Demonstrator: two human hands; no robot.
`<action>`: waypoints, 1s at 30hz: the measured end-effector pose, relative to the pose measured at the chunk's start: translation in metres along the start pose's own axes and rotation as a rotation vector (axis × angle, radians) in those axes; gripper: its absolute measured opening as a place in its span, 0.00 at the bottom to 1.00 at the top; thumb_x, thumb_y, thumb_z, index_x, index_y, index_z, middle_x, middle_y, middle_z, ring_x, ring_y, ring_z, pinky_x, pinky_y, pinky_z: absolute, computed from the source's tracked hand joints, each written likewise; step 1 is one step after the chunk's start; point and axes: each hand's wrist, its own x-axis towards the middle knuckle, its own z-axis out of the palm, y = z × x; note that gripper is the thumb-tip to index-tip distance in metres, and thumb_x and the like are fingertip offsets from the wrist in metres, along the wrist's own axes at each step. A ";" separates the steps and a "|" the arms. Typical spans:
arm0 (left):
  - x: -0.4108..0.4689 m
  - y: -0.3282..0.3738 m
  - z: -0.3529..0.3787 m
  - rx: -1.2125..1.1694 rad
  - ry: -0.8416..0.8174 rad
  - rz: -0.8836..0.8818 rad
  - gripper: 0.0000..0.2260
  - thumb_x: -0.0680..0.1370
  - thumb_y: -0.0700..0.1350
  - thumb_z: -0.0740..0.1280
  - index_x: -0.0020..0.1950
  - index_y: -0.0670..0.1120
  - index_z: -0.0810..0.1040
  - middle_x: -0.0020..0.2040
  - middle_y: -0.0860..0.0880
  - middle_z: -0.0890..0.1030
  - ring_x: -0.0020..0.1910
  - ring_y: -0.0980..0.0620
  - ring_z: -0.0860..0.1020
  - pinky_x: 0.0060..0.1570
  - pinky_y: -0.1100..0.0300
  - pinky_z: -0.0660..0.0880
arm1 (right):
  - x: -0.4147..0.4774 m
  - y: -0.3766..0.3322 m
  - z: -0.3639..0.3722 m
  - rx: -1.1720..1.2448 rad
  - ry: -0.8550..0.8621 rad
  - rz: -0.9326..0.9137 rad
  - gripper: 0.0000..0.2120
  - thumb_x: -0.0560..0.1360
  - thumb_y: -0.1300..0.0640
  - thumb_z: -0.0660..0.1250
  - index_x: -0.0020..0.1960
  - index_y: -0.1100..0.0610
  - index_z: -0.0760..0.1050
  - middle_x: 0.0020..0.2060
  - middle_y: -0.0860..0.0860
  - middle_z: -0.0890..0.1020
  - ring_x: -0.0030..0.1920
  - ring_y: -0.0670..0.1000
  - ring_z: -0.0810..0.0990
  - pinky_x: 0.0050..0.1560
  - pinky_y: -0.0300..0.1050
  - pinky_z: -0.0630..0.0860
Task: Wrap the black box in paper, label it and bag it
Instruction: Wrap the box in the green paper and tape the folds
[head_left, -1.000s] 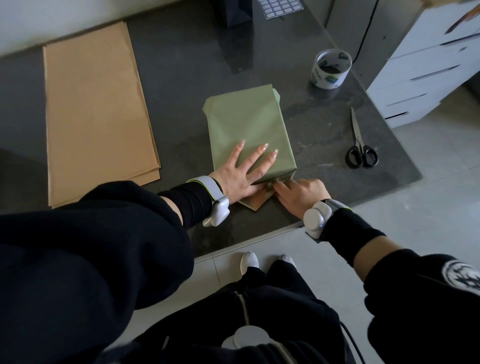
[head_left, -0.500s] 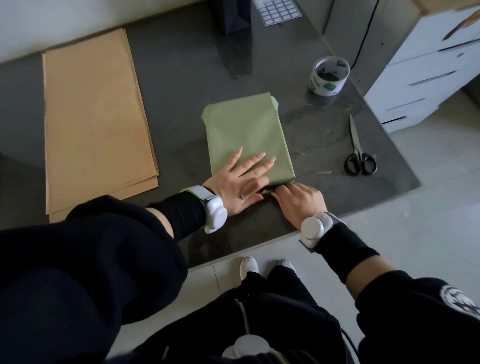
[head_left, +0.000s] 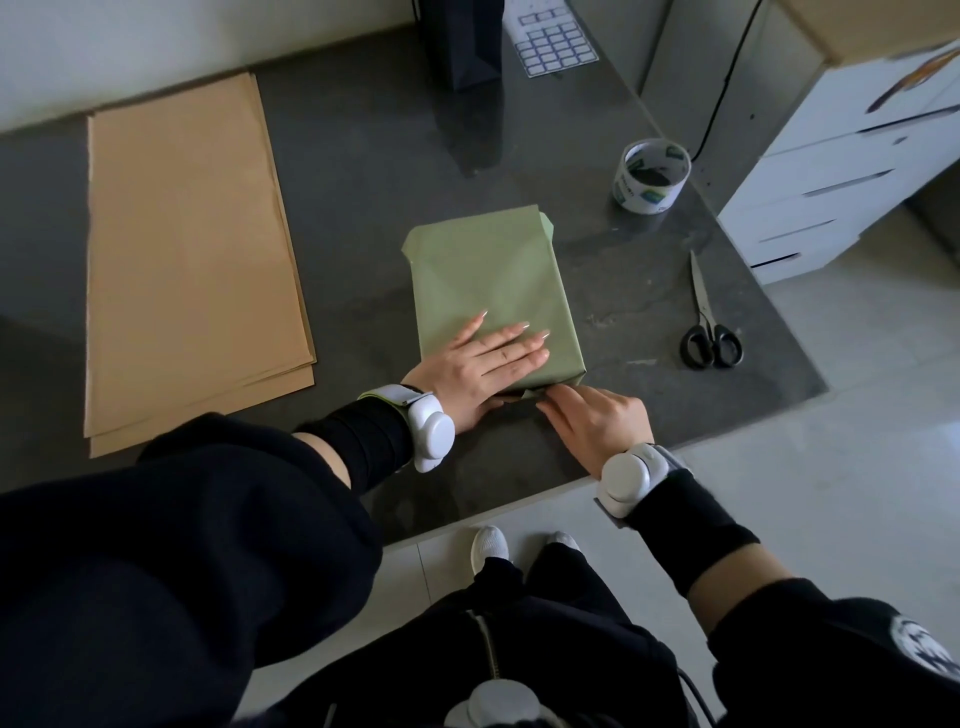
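Observation:
The box, fully covered in green paper (head_left: 488, 275), lies in the middle of the dark table (head_left: 363, 171); none of the black box shows. My left hand (head_left: 480, 364) lies flat with straight fingers on the near part of the package top, pressing it down. My right hand (head_left: 592, 423) is at the package's near end, its fingertips on a small green paper flap at the lower edge. A sheet of white labels (head_left: 553, 41) and a black bag (head_left: 465, 41) stand at the table's far edge.
A stack of brown paper sheets (head_left: 187, 260) lies on the left of the table. A roll of tape (head_left: 652, 176) and black-handled scissors (head_left: 709, 322) sit to the right of the package. A white drawer unit (head_left: 852, 156) stands beyond the table's right edge.
The brown-backed flap that stuck out at the near end has been folded in under my hands. My left hand's fingers have drawn closer together on the package top.

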 end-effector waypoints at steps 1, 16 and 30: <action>-0.001 0.000 0.001 -0.003 0.008 0.000 0.24 0.75 0.43 0.63 0.71 0.45 0.64 0.70 0.46 0.71 0.69 0.46 0.69 0.68 0.42 0.60 | 0.000 0.000 -0.001 -0.005 -0.014 -0.011 0.17 0.77 0.50 0.58 0.37 0.57 0.77 0.26 0.49 0.76 0.24 0.53 0.76 0.19 0.42 0.70; -0.003 0.000 0.004 0.036 0.013 0.017 0.27 0.76 0.49 0.67 0.72 0.44 0.64 0.71 0.45 0.69 0.71 0.46 0.67 0.69 0.41 0.60 | 0.010 -0.009 0.007 -0.019 0.049 -0.152 0.07 0.68 0.64 0.70 0.32 0.57 0.76 0.26 0.51 0.72 0.24 0.53 0.71 0.20 0.42 0.69; -0.001 0.001 0.008 -0.082 0.115 -0.024 0.20 0.77 0.47 0.62 0.65 0.40 0.66 0.62 0.42 0.78 0.65 0.44 0.74 0.65 0.39 0.65 | 0.033 -0.002 -0.005 -0.081 0.094 -0.074 0.24 0.67 0.52 0.70 0.63 0.54 0.74 0.62 0.55 0.73 0.62 0.57 0.71 0.64 0.56 0.65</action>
